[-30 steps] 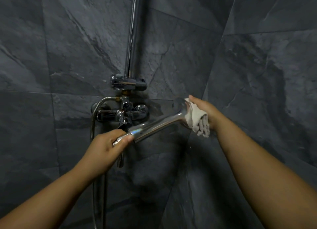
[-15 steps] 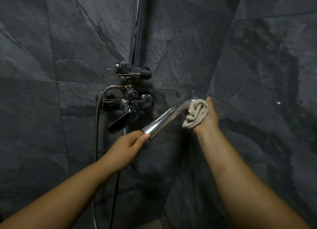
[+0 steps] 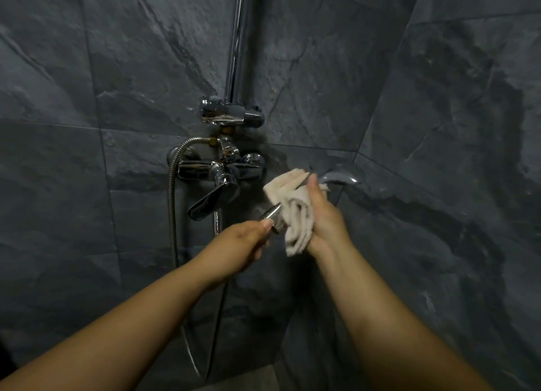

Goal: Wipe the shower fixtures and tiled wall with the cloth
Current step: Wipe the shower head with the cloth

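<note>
Cloth [image 3: 295,215] bunched round shower handle [image 3: 270,214], beneath right hand [image 3: 326,219] fingers [image 3: 312,185]

No writing, brand mark, number or sign can be read anywhere in the view: none on the chrome mixer tap [image 3: 222,171] at the centre of the frame, the chrome hand shower [image 3: 339,178] right of centre, the crumpled off-white cloth [image 3: 295,215] or the dark grey stone-look wall tiles [image 3: 131,68].
</note>
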Demonstrator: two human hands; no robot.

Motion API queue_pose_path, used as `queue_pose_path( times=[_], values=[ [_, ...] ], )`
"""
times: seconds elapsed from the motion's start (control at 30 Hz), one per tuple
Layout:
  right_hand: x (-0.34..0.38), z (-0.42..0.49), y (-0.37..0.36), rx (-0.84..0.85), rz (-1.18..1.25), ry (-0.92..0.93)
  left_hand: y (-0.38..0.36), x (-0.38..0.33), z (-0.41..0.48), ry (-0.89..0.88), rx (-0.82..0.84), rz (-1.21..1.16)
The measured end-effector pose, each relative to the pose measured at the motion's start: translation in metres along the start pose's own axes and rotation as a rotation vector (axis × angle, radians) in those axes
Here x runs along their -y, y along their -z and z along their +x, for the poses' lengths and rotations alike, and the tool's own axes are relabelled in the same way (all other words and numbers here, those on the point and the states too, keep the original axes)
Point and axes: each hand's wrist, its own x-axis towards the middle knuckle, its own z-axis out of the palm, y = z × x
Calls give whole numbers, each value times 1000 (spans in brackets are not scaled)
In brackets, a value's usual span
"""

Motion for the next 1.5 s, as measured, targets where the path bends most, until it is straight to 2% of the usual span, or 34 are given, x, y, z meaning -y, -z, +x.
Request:
queue_pose_path(
  times=[0.13,0.3,0.43,0.53,0.6,0.67,0.8,0.9,0.97,1.07,1.13,1.2,1.3,1.33,1.43,1.5],
  values=[
    [-1,4,-6,39,109,-92,-5,-7,-4,152,97,-287],
    [-24,-15,-7,167,-97,-98,0,-4,-7,372,245,-703],
    [-8,-4,-6,22,-103,-9,2,-8,-2,398,365,-819],
    [2,5,-6,-92,25,-4,4,-11,-2,430,410,-802],
    [3,9,-2,-86,14,27,4,-11,-4,416,393,-666],
    [1,8,1,-58,-75,49,2,-13,-3,374,321,-501],
    [-2,5,3,11,-424,149,-13,-20,3,275,201,-235],
    [6,6,12,38,-648,256,-16,-13,8,292,150,-383],
    [12,8,26,-45,-670,271,-9,-10,11,354,130,-480],
    [24,13,48,-284,-591,455,1,-11,14,418,131,-562],
    [38,11,44,-345,-598,653,1,-13,15,433,145,-542],
    [48,15,28,-282,-748,829,-5,-16,12,435,173,-494],
    [49,33,12,-245,-1404,957,-20,-22,6,407,219,-434],
    [47,38,11,-228,-1532,997,-22,-24,5,390,209,-426],
    [35,44,11,-74,-1575,1202,-19,-24,5,351,149,-406],
    [20,43,16,126,-1587,1349,-14,-20,4,347,123,-414]
  ],
)
